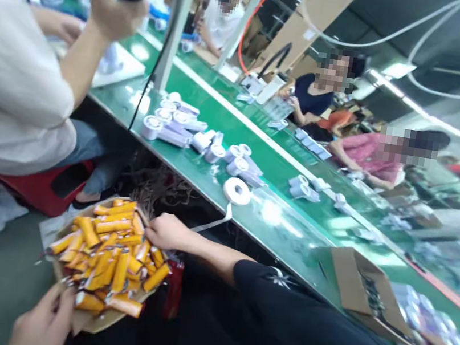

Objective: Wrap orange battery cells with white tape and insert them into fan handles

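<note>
A tan cardboard box (106, 324) holds a heap of orange-wrapped cylindrical batteries (106, 261) with short wires. My left hand (46, 315) is at the near left of the box, thumb and fingers closed on its rim beside the batteries. On the far right side, my right hand (169, 232) grips the rim with curled fingers; its arm has a black sleeve. The box is held low, over dark clothing and beside the table edge. The picture is tilted and somewhat blurred.
A green-topped table (264, 229) runs diagonally, with white fan-like housings (172, 121) and a tape roll (236, 191). An open carton (367, 297) stands at right. Close at left, a co-worker (19, 77) holds a dark tool, near a red stool (49, 186). Several people sit opposite.
</note>
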Tool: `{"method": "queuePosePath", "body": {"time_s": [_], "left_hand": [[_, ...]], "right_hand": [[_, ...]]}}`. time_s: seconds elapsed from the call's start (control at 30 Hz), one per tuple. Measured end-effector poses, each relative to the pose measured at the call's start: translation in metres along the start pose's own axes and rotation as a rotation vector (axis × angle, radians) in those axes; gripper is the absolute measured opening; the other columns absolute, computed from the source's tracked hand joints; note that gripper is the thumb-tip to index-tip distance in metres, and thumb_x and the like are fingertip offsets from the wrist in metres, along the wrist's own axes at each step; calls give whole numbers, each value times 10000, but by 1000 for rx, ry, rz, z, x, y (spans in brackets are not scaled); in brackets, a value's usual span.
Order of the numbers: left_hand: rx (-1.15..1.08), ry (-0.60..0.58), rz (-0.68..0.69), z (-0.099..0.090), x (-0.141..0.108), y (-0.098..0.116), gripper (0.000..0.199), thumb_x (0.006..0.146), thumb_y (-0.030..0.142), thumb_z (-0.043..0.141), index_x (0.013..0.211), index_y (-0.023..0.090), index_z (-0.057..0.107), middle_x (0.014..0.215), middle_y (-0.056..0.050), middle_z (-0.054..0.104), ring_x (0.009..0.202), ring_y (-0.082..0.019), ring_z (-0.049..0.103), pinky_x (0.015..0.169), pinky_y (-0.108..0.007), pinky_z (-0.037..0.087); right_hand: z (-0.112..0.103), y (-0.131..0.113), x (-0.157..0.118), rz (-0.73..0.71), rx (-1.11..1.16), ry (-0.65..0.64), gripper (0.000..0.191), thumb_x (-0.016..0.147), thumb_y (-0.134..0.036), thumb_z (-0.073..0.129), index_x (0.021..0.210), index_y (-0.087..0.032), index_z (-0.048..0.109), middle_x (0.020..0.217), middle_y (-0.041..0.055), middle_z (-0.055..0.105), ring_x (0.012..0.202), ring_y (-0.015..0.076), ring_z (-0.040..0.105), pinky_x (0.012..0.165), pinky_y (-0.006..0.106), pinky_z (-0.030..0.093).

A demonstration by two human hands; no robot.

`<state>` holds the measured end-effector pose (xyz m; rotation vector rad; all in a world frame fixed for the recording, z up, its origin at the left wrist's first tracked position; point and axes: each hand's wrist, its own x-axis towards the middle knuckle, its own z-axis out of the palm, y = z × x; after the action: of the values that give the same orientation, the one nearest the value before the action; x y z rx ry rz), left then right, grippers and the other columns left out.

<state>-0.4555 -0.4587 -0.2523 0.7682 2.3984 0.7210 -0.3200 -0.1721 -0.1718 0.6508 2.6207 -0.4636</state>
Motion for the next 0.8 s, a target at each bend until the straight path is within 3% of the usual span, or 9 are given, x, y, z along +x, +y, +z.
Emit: {"method": "queuePosePath", "body": {"time_s": [0.1, 0.2, 0.3, 0.4, 0.5, 0.6, 0.67, 0.73, 0.8], "left_hand": [[-176, -55, 52, -2, -25, 99, 288, 769, 596, 560, 753, 375, 745, 610, -11, 737, 606, -296, 744, 584, -330, 513], [-120, -174, 286, 4, -42, 188, 353, 833, 630, 538, 853, 353, 755, 664, -22, 754, 631, -283, 720, 613, -332, 496], [19, -281, 519, 18, -40, 276, 387, 884, 611, 488, 797, 312, 717, 681, -27, 738, 655, -267, 684, 629, -328, 447], [106, -428, 701, 54, -30, 366, 389, 903, 530, 453, 722, 260, 667, 744, -53, 746, 730, -258, 683, 673, -319, 443], [199, -538, 779, 109, -20, 447, 315, 900, 416, 482, 688, 243, 637, 769, -69, 745, 782, -263, 692, 719, -339, 461], [278, -582, 820, 163, -14, 505, 315, 985, 399, 591, 719, 235, 633, 792, -42, 727, 798, -220, 684, 756, -335, 501], [315, -601, 842, 188, -12, 528, 352, 1014, 483, 674, 783, 218, 659, 808, -19, 711, 820, -200, 694, 799, -338, 544], [335, -614, 858, 199, -9, 541, 373, 975, 539, 694, 773, 226, 688, 776, -18, 714, 825, -234, 722, 808, -364, 564], [339, -604, 853, 196, -3, 545, 356, 888, 561, 672, 703, 260, 714, 721, -34, 738, 787, -292, 746, 762, -382, 562]], "right_hand": [[-30, 57, -108, 118, 88, 145, 387, 1003, -326, 522, 740, -230, 788, 828, 68, 860, 735, 229, 804, 622, 282, 473], [-47, 107, -205, 259, 199, 244, 379, 1002, -308, 524, 747, -217, 789, 765, 61, 822, 652, 191, 725, 591, 285, 412], [-53, 150, -282, 493, 364, 310, 388, 992, -301, 538, 690, -180, 748, 701, 58, 760, 623, 161, 634, 591, 280, 376], [-51, 198, -335, 678, 478, 355, 392, 975, -277, 540, 634, -174, 705, 668, 52, 726, 630, 157, 615, 595, 266, 383], [-43, 252, -367, 782, 530, 382, 396, 962, -231, 524, 614, -162, 699, 654, 68, 725, 628, 166, 632, 590, 259, 396], [-30, 297, -383, 870, 564, 393, 399, 966, -204, 516, 634, -140, 729, 671, 99, 744, 646, 181, 667, 590, 256, 410], [-22, 317, -389, 892, 585, 389, 402, 980, -205, 525, 656, -130, 752, 686, 111, 758, 680, 186, 697, 609, 247, 430], [-18, 334, -395, 873, 613, 371, 407, 998, -250, 564, 661, -140, 765, 681, 100, 764, 693, 183, 714, 642, 239, 458], [-23, 357, -409, 834, 650, 352, 417, 1008, -362, 621, 682, -160, 786, 690, 83, 777, 690, 186, 724, 683, 250, 492]]}}
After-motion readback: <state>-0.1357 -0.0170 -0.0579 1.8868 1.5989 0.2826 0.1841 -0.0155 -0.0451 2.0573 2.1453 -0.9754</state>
